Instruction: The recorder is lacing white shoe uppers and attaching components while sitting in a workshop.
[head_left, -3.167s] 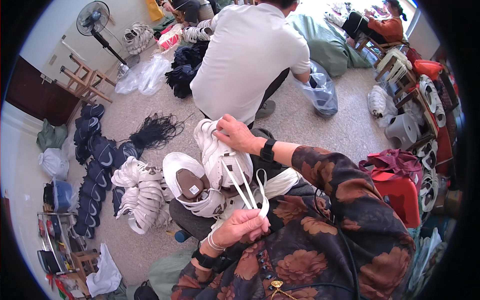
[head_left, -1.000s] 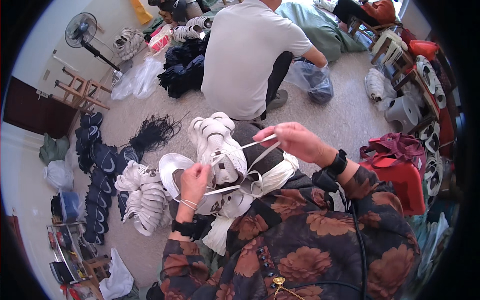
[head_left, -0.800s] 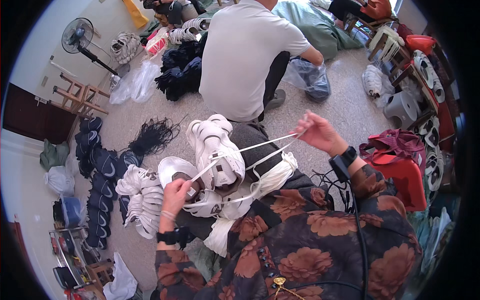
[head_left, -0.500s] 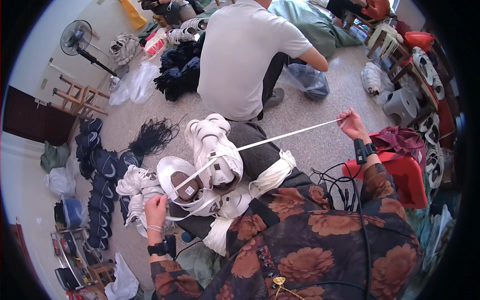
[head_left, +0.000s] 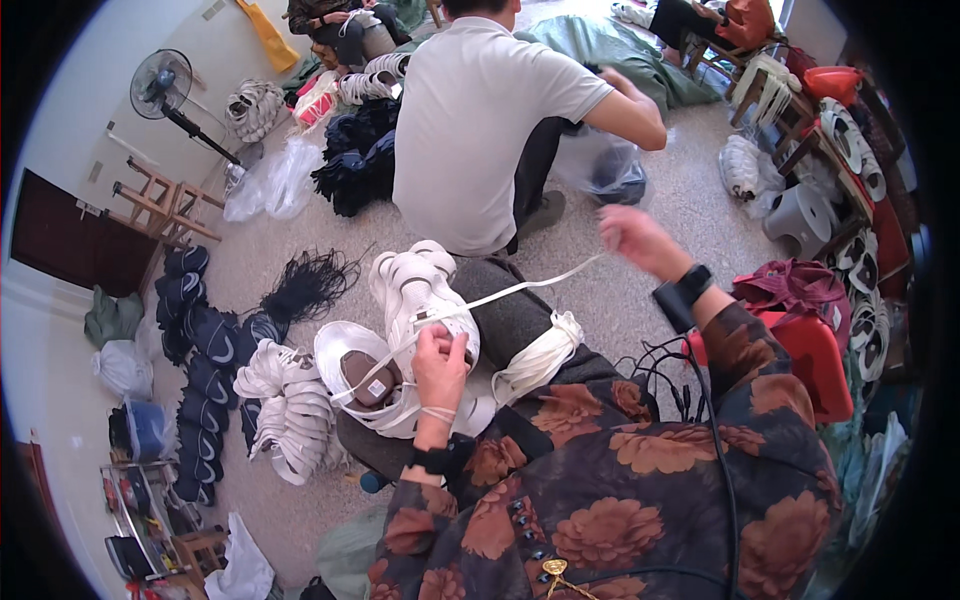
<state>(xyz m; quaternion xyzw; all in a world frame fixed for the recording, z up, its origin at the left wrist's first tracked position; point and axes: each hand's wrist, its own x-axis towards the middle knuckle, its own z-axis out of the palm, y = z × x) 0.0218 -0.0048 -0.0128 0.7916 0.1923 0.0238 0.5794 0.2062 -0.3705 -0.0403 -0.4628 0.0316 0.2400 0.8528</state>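
The speckled floor (head_left: 690, 170) spreads widest, and a co-worker in a pale shirt (head_left: 465, 140) crouches on it just beyond the lap. A row of dark shoe uppers (head_left: 207, 380) lies on the left, with a stack of white shoe uppers (head_left: 285, 405) nearer the knees. On the lap sits the white shoe upper (head_left: 412, 285) being worked, toe pointing away, beside an open upper with a brown lining (head_left: 370, 375); a bundle of pale laces (head_left: 540, 360) lies to their right. The left hand (head_left: 440, 370) has come in from out wide to the worked upper, its fingers bent against the near end; whether they pinch anything cannot be told. The right hand (head_left: 645, 245) has swung back from its full reach and is blurred; the white lace (head_left: 525, 287) runs up to its fingers, but its grip on the strand cannot be made out. That lace, stretched straight half a second ago, now bows, so the pull seems eased, with attention apparently back at the upper.
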